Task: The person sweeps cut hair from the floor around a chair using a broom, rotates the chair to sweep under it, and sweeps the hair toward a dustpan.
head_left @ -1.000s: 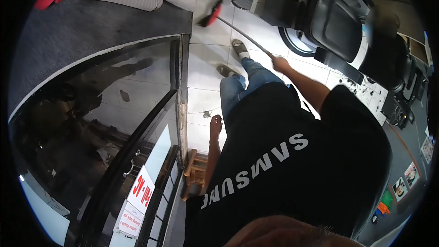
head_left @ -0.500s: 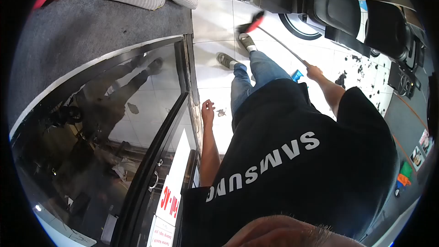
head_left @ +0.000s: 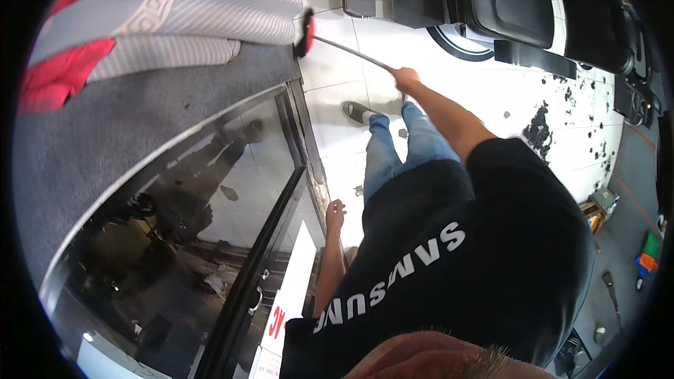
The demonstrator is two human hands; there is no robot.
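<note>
My right hand (head_left: 405, 81) is closed round the stick of a broom (head_left: 351, 52), with that arm stretched forward. The red and black broom head (head_left: 307, 34) is at the far left of the tiles, beside the end of a grey striped cushion (head_left: 232, 17) and the corner of the dark carpeted surface. My left hand (head_left: 335, 212) hangs low by the glass door's edge, fingers loosely curled and a little apart, with nothing visible in it. Dark hair clippings (head_left: 539, 130) lie piled and scattered on the white tiles to the right.
Black salon chairs (head_left: 509, 3) with a round base stand at the upper right. A dark-framed glass door (head_left: 232, 238) is close on my left. Small dark clumps (head_left: 402, 133) lie near my feet. A grey counter (head_left: 625, 217) with assorted items runs along the right.
My right hand has swung the broom leftward, from beside my foot to the striped cushion. The view has shifted, bringing more cushion into sight. My left hand remains hanging low.
</note>
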